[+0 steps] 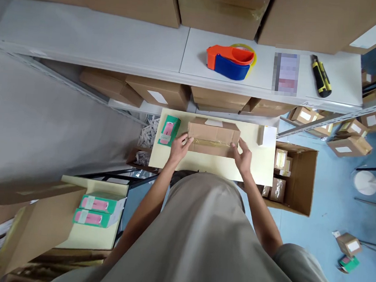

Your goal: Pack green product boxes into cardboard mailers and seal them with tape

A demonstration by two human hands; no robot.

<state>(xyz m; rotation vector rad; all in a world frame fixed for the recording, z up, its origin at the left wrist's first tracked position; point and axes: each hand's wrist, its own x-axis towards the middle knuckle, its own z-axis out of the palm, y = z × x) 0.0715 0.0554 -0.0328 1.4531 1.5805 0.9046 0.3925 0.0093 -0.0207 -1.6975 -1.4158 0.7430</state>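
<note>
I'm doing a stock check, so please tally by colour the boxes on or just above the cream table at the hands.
Brown box: 1, between the left hand and right hand
Green box: 1
White box: 1
Total: 3

You can read no words or numbers here: the white label (213, 122) on your carton (213, 137), the green box's (175, 128) print and the shelf-edge mark (307, 103) are too small or blurred.

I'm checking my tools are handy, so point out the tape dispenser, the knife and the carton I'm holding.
Tape dispenser (231, 67): head view, on its blue side.
Knife (321, 78): head view, on its handle.
Held carton (213, 133): head view, on a bare cardboard panel.
</note>
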